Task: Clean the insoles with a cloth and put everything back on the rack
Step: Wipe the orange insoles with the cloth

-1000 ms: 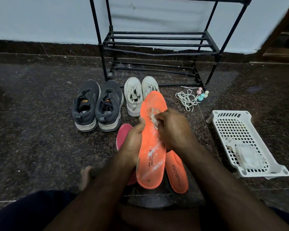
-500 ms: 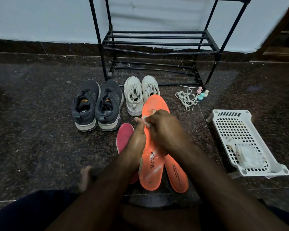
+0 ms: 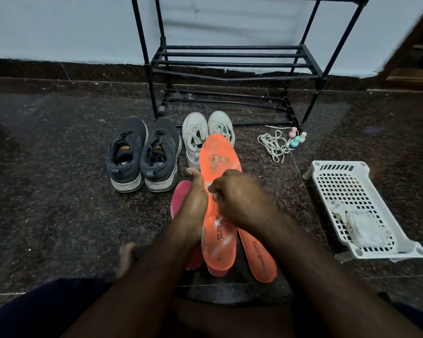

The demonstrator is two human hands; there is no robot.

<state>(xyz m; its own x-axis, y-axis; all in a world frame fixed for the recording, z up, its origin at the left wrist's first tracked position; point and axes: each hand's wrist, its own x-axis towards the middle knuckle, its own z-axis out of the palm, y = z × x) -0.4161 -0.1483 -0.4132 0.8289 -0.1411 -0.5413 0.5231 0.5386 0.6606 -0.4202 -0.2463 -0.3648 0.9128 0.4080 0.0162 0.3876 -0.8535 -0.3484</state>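
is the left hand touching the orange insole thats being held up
Touching: the head view shows the left hand gripping the raised orange insole's edge.

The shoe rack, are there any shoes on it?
No, the shoe rack has bare bars; the grey shoes and white shoes stand on the floor in front.

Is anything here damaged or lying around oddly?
Yes. The orange insole held in both hands has its top layer worn through near the toe, showing pale patches. Loose white laces also lie tangled on the floor beside the rack.

Left hand (image 3: 193, 203) holds orange insole (image 3: 219, 191); right hand (image 3: 239, 198) wipes it.
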